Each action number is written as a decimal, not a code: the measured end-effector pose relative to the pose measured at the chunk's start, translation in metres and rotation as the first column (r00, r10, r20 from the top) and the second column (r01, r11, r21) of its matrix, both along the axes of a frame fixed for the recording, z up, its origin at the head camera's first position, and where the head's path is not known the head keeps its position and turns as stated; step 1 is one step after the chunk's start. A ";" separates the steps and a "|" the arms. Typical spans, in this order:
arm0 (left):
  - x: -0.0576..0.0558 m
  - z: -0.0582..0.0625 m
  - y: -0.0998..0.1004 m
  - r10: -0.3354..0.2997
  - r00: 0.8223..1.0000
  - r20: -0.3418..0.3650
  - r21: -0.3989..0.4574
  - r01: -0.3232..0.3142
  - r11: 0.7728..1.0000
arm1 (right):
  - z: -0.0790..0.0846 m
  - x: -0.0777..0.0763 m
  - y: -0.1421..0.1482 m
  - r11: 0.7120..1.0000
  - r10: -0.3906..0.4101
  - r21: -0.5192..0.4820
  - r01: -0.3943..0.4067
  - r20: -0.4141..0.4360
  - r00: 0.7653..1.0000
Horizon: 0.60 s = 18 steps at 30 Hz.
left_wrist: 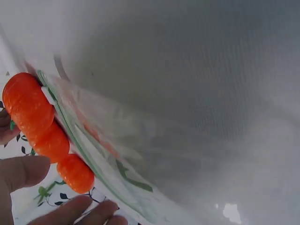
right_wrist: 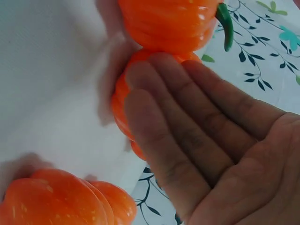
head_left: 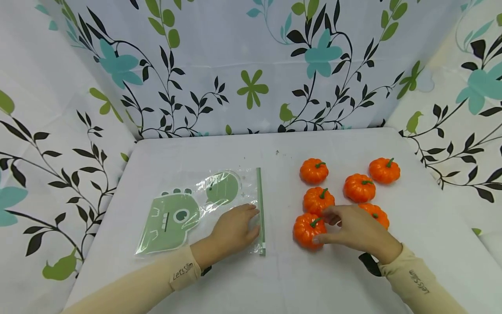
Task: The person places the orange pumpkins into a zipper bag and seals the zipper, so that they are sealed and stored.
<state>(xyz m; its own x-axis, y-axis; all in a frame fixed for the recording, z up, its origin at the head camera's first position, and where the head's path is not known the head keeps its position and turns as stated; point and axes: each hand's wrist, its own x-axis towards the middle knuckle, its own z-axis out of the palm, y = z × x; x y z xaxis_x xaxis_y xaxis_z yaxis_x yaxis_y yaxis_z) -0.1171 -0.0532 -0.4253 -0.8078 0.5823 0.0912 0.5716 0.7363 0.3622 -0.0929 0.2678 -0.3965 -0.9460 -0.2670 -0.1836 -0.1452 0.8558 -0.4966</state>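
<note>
A clear zip bag with a green one-eyed monster print lies flat at the left, its green zip strip facing the pumpkins. My left hand is over the bag's right part, thumb and fingers spread apart close to the strip. Beyond the strip in the left wrist view, small orange pumpkins line up. My right hand reaches to the front pumpkin of the left column, thumb at its near side and fingertips by its stem. In the right wrist view those fingers are nearly straight, overlapping another pumpkin.
Behind the front pumpkin stand two more, a middle one and a back one. Further right are several others, including a pumpkin at the far right. A patterned curtain hangs along the back edge of the white table.
</note>
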 end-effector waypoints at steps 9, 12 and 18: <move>-0.001 -0.010 0.018 0.194 0.978 0.081 -0.161 -0.179 0.971 | -0.013 0.003 -0.007 0.997 -0.003 0.077 0.003 0.005 1.000; -0.001 -0.013 0.022 0.200 0.975 0.097 -0.189 -0.179 0.966 | -0.017 0.003 -0.008 0.997 0.010 0.072 -0.009 -0.014 1.000; -0.002 -0.024 0.022 0.216 0.967 0.132 -0.191 -0.189 0.963 | -0.024 0.004 -0.008 0.999 0.033 0.042 -0.031 -0.042 0.999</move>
<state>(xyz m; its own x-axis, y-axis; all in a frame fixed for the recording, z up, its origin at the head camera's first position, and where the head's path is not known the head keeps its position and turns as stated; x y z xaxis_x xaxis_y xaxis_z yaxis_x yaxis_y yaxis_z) -0.1189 -0.0313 -0.4489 -0.9070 0.4009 -0.1292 0.3526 0.8905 0.2875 -0.0891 0.2602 -0.4204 -0.9444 -0.2900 -0.1547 -0.1929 0.8701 -0.4536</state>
